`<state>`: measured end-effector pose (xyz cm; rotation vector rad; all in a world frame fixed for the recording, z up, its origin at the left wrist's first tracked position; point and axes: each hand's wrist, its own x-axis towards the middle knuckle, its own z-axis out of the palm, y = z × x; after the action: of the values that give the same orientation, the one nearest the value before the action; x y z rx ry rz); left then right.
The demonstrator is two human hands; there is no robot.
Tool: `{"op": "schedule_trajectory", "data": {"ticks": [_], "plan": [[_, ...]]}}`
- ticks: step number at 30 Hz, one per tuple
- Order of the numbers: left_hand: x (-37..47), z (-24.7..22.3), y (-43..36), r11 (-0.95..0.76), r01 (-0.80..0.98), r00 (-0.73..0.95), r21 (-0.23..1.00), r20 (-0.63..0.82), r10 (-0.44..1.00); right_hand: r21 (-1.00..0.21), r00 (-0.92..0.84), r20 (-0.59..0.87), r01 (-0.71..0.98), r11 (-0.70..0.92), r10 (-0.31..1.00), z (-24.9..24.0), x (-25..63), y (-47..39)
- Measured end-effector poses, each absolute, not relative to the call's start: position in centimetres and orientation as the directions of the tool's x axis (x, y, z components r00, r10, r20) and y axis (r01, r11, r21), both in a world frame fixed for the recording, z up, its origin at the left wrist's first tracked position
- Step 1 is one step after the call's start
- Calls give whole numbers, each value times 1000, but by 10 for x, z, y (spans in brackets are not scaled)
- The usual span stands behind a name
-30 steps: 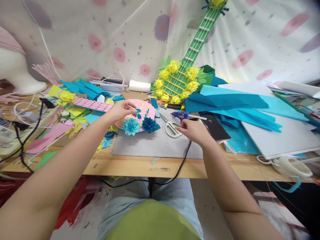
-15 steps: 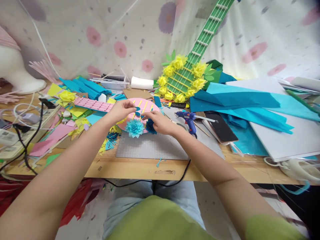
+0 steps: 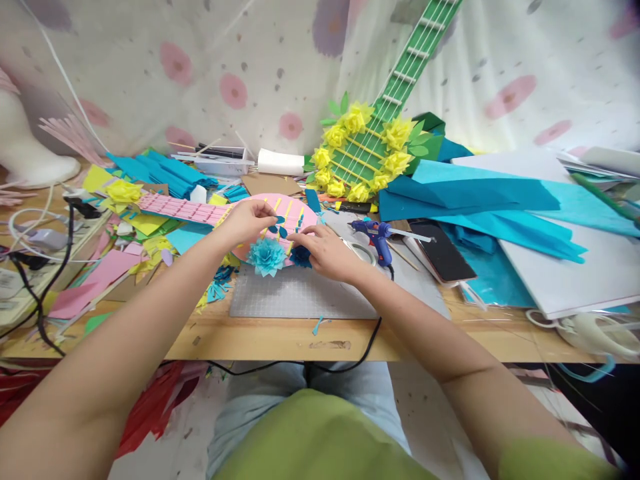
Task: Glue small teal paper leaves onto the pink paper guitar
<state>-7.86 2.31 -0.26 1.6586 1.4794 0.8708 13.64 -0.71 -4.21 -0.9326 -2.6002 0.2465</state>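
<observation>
A pink paper guitar lies on the table, its round body over a grey cutting mat. A light blue paper flower and a dark blue one sit on the body's near edge. My left hand is closed in a pinch on a small dark blue leaf piece above the body. My right hand rests beside the dark blue flower, partly covering it, with its fingers bent toward the leaf piece; whether it holds anything is hidden.
A blue glue gun and a phone lie to the right, near blue paper strips. A green paper guitar leans at the back. Paper scraps and cables crowd the left.
The view has shifted slightly. My right hand has moved a little, its fingers reaching further left over the guitar's body. My left hand keeps its pinch at the leaf piece.
</observation>
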Motion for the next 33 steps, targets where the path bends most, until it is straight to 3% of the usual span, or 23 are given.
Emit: {"op": "schedule_trajectory", "data": {"ticks": [5,12,27,33], "plan": [[-74,-2,21,-13,572,86,820,-44,995,-356,-720,331,503,788,610,-52,146,-9],[-61,8,18,-14,823,102,569,-123,987,-436,-664,406,464,771,628,-59,152,-10],[-33,16,17,16,929,86,369,-258,962,-520,-590,455,432,737,667,-69,153,-11],[-28,13,20,-1,934,107,357,-278,955,-529,-590,448,430,731,672,-69,153,-11]]}}
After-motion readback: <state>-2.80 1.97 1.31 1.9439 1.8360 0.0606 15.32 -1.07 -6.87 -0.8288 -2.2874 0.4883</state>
